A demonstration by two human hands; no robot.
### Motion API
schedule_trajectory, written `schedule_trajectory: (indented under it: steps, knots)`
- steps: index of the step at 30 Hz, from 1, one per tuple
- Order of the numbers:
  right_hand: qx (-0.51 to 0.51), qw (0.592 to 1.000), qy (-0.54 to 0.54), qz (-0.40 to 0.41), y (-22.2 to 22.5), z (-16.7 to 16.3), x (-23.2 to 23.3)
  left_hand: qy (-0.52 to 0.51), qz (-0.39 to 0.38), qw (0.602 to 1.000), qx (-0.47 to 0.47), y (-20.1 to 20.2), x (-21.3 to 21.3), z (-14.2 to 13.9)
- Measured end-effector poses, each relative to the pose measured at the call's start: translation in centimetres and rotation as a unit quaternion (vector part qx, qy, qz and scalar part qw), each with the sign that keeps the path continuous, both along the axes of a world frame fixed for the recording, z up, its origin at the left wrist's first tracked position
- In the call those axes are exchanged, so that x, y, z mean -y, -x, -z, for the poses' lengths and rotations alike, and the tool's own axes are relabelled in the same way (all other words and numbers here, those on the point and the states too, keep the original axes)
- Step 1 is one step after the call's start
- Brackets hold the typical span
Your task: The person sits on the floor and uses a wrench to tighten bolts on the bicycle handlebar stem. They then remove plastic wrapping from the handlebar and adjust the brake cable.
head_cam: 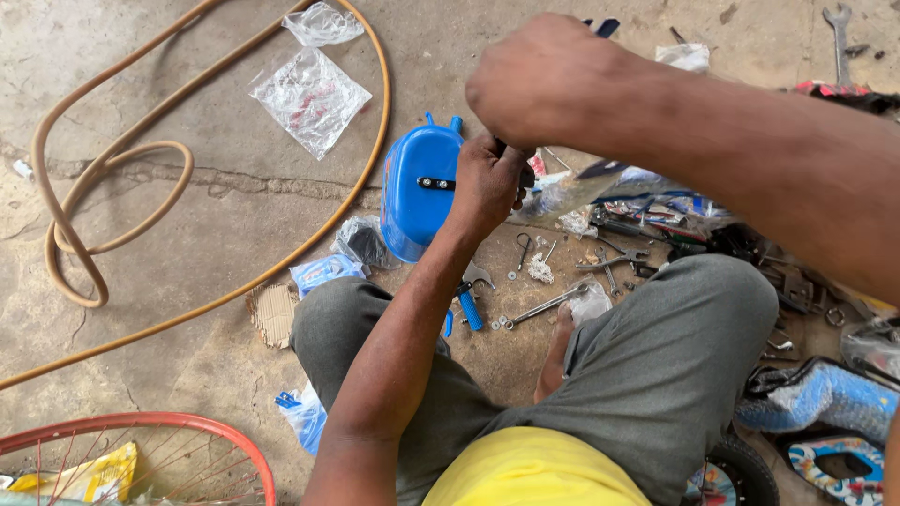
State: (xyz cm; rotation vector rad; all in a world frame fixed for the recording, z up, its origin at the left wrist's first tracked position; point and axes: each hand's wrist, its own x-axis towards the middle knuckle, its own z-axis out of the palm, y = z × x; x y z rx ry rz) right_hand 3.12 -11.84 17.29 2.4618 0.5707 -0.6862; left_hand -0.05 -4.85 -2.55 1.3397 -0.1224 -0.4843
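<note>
Hands busy on a blue plastic part, person sitting cross-legged on the concrete floor [187, 244].

Pretty cramped: tan hose [112, 178] loops off left, red wheel rim [187, 426] by the knee, tools [562, 300] scattered ahead. Left hand [487, 183] is wrapped tight around the blue part [417, 187] at its right edge. Right hand [544, 80] is curled closed just above it; can't tell what it's pinching.
</note>
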Motion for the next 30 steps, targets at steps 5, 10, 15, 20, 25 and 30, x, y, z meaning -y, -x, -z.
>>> schedule_trajectory:
  steps: [5, 10, 15, 20, 25, 30]
  knots:
    - [0.031, 0.999, 0.021, 0.003, 0.9, -0.2, 1.2, 0.183, -0.006, 0.983, 0.001, 0.4, -0.4, 0.7]
    - [0.116, 0.973, -0.192, 0.057, 3.4, 1.5, 7.9, 0.221, 0.01, 0.974, -0.042, 0.9, -1.4, 0.5]
    - [0.203, 0.918, -0.337, -0.04, 5.1, 6.1, 12.3, 0.154, 0.013, 0.988, 0.025, 0.9, -1.5, 0.2]
    - [0.257, 0.847, -0.464, 0.022, 6.5, 10.6, 14.0, 0.154, -0.012, 0.988, 0.009, 0.9, -1.0, 0.0]
    - [0.257, 0.718, -0.644, 0.057, 6.2, 14.3, 13.6, 0.147, -0.033, 0.988, -0.033, 0.8, -0.5, -0.7]
    - [0.225, 0.755, -0.616, 0.013, 5.4, 13.8, 14.7, 0.12, -0.037, 0.989, -0.076, 0.7, -0.2, -1.3]
